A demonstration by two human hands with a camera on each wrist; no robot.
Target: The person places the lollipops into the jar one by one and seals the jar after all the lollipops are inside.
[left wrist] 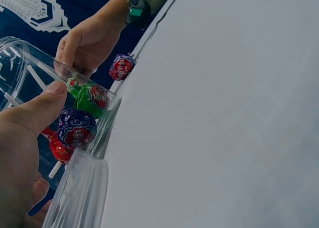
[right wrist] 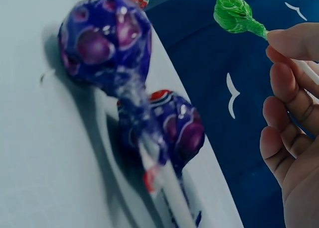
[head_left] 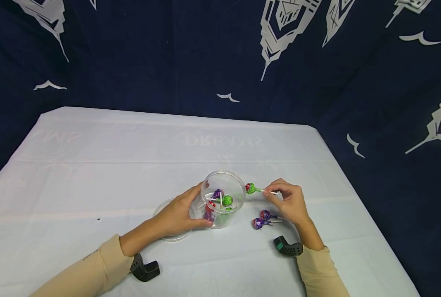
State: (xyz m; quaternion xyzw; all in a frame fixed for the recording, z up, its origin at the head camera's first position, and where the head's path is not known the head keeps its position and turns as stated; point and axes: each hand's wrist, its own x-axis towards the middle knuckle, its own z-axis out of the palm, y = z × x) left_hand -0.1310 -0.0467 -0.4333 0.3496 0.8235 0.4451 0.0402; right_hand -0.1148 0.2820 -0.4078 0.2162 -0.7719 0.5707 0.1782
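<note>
My left hand (head_left: 177,215) grips a clear plastic jar (head_left: 224,180) by its side, thumb and fingers spread around the wall. Inside it lie several wrapped lollipops; the left wrist view shows a green lollipop (left wrist: 89,101), a purple lollipop (left wrist: 76,131) and a red lollipop (left wrist: 59,149). Just right of the jar, my right hand (head_left: 289,201) pinches the white stick of another green lollipop (head_left: 250,188) between thumb and finger. Its wrapped head points at the jar, near the rim. Below that hand, two purple lollipops (head_left: 258,223) rest side by side on the table.
A round clear lid (head_left: 176,238) lies on the white tablecloth (head_left: 94,181), partly under the left hand and beside the jar. A small dark speck (head_left: 98,219) sits farther left. Behind the table hangs a dark blue patterned cloth (head_left: 138,53).
</note>
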